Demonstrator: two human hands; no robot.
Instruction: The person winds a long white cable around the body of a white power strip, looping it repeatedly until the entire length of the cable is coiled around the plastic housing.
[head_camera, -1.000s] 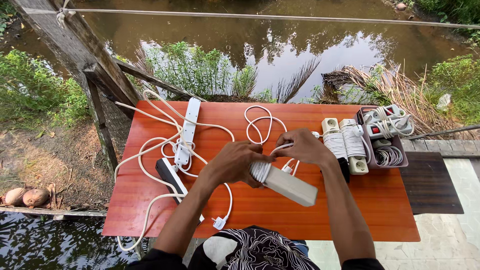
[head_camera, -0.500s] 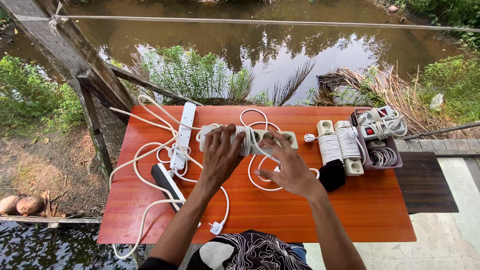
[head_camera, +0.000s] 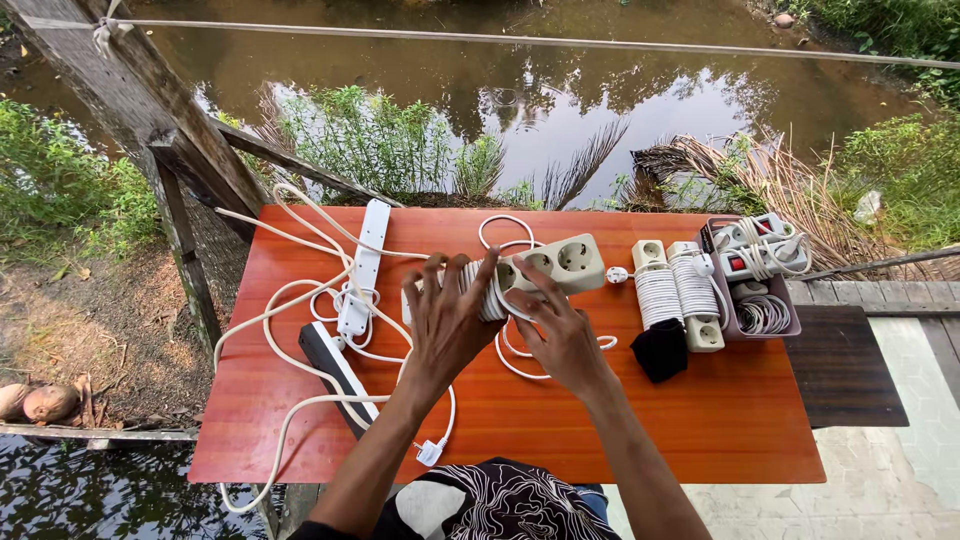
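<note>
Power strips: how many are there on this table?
At least 7: one in the hands, a long white one and a black one at left, two cord-wrapped at right, two in the tray. More may be hidden there.

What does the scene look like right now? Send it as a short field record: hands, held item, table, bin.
Left hand: grips the coiled end of the power strip
Right hand: on the strip's cable, below the sockets
Power strip: beige, socket end tilted up, cable partly wound around it
Loose cable: tangled at table left, with a white strip and a black one
Wound strips: two, beside the bin
Bin: holds more wound strips
Table: orange-brown wood
</note>
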